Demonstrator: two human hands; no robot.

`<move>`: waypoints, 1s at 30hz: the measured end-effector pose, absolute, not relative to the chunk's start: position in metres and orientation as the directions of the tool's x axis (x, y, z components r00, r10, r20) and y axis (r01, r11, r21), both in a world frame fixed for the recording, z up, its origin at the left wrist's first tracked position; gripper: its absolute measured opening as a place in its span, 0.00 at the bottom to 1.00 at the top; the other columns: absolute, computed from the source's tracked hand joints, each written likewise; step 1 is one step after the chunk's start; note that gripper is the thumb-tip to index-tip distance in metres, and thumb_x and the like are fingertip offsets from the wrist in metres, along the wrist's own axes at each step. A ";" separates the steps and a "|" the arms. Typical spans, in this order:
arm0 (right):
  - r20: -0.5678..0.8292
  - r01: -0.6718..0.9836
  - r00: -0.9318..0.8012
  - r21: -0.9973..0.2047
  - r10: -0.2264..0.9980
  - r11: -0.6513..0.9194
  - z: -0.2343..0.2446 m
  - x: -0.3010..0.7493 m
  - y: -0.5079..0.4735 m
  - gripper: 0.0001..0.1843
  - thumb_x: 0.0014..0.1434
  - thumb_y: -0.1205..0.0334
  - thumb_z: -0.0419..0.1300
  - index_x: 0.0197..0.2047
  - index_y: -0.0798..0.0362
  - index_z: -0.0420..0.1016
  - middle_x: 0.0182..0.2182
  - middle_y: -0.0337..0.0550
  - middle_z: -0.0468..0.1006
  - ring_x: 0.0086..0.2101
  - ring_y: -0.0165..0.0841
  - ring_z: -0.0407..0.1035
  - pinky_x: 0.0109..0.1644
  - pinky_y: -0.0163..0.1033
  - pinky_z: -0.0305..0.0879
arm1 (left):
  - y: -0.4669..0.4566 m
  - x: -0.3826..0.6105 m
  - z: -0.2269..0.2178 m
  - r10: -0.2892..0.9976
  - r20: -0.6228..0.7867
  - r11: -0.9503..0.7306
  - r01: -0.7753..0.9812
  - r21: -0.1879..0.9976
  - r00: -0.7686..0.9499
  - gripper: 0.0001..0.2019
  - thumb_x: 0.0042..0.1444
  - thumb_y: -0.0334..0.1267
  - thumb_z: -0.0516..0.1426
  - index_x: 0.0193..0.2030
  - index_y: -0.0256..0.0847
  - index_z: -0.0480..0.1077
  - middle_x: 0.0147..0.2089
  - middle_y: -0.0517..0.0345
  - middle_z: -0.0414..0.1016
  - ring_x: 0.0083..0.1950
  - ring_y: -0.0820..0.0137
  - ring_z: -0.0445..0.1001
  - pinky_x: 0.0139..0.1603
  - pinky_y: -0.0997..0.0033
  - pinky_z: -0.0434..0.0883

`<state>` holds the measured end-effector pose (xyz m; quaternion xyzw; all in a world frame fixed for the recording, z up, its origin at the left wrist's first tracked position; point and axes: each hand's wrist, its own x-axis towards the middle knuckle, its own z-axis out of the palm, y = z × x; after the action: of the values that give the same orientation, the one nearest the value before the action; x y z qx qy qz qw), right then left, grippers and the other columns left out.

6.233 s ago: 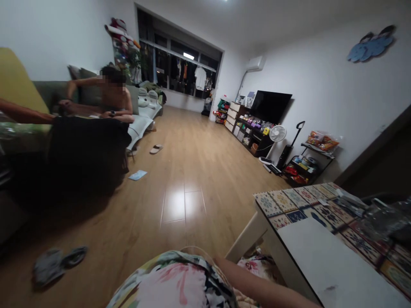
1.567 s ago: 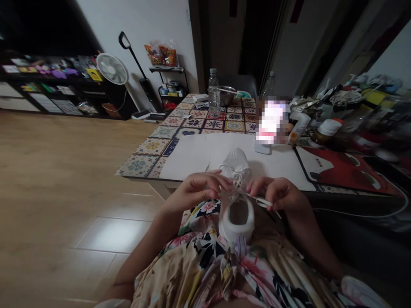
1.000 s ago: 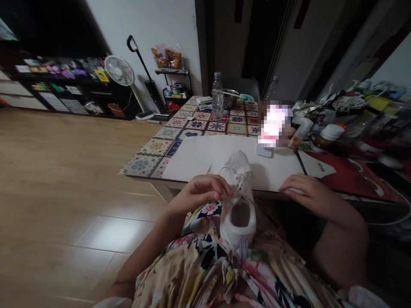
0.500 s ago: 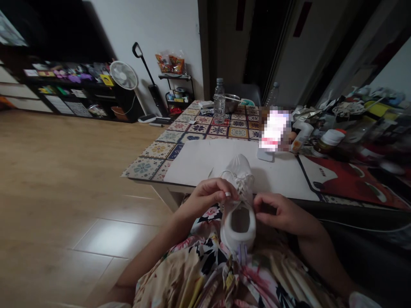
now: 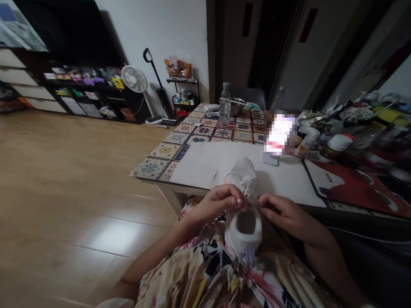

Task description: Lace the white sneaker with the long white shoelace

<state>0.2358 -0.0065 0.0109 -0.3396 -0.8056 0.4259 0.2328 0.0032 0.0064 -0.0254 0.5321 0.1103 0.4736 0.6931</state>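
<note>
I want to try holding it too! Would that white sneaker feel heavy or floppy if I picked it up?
The white sneaker is probably light for its size: the left hand and right hand are only pinching at its laces. Its thick padded collar looks soft, so it may squash a little.

Right hand (image 5: 284,216) back in off the tile-topped table (image 5: 150,169), over to the white sneaker (image 5: 243,233), fingertips (image 5: 261,200) pinching at the laces (image 5: 248,188) once more! And what a swing since the opening shot: away from the sofa, down onto the floral lap (image 5: 205,273), sneaker right in the middle of the view!
</note>
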 end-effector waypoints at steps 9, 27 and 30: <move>0.067 0.121 -0.810 -0.953 0.582 0.278 0.010 0.240 -0.001 0.12 0.62 0.52 0.61 0.36 0.53 0.72 0.33 0.39 0.70 0.35 0.32 0.64 0.41 0.36 0.59 | 0.005 0.015 -0.018 0.887 0.308 -0.024 -0.631 0.775 0.344 0.12 0.46 0.39 0.70 0.27 0.35 0.73 0.29 0.60 0.70 0.25 0.78 0.66 0.28 0.77 0.62; 0.226 0.040 -0.706 -0.934 0.671 0.356 0.009 0.254 0.002 0.14 0.64 0.50 0.59 0.34 0.51 0.77 0.33 0.42 0.73 0.34 0.32 0.67 0.39 0.37 0.64 | 0.004 0.012 -0.017 0.867 0.335 -0.074 -0.570 0.818 0.368 0.10 0.47 0.39 0.69 0.25 0.36 0.76 0.29 0.57 0.69 0.29 0.75 0.68 0.31 0.75 0.65; 0.365 -0.153 -0.582 -0.927 0.727 0.342 -0.003 0.235 0.004 0.15 0.59 0.47 0.63 0.30 0.49 0.78 0.42 0.46 0.77 0.44 0.38 0.70 0.50 0.44 0.66 | 0.004 0.011 -0.018 0.859 0.357 -0.117 -0.538 0.835 0.367 0.09 0.47 0.40 0.69 0.25 0.38 0.78 0.32 0.55 0.70 0.33 0.73 0.69 0.34 0.74 0.66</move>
<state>0.2351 0.0044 -0.0026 -0.2023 -0.7091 0.5366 0.4102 0.0112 0.0043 -0.0181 0.5160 0.1557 0.5404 0.6461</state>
